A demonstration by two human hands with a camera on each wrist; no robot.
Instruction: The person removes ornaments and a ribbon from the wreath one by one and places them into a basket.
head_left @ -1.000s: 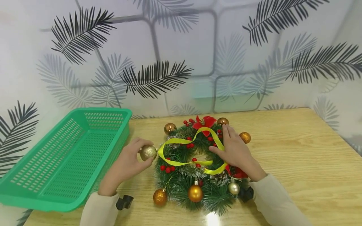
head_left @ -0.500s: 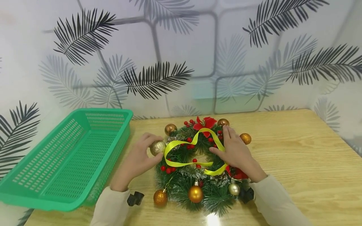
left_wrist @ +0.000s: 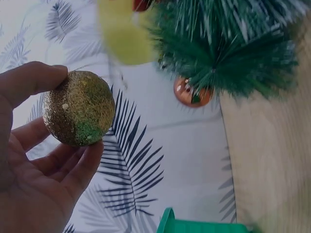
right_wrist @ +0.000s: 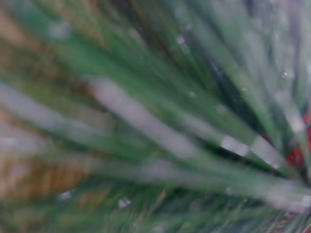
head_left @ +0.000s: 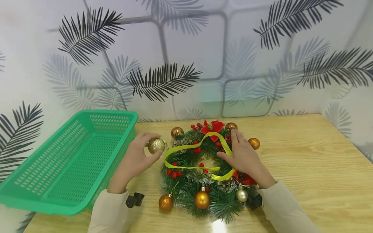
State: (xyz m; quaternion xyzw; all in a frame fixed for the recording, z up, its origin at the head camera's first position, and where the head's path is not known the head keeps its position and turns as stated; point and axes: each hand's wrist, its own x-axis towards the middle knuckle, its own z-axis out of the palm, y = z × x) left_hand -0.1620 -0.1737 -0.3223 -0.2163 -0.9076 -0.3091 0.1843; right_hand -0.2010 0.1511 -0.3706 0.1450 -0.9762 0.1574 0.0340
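Observation:
My left hand pinches a glittery gold bauble between thumb and fingers, left of the wreath; the same bauble fills the grip in the left wrist view. A yellow ribbon loops across the wreath, its left bend close to the bauble. Green and frosted, the Christmas wreath lies on the table with red berries, a red poinsettia and several baubles around it. My right hand rests flat on the wreath's right side, fingers extended over the ribbon. Blurred wreath needles fill the right wrist view.
A green plastic basket with slotted sides stands on the left of the wooden table. Behind it is a wall with a leaf print. Orange and copper baubles such as the front left one stick out past the wreath.
My left hand moved right to the wreath's left edge with the gold bauble, then drew back left and slightly up. The ribbon's left bend shifted with it. My right hand stayed in place.

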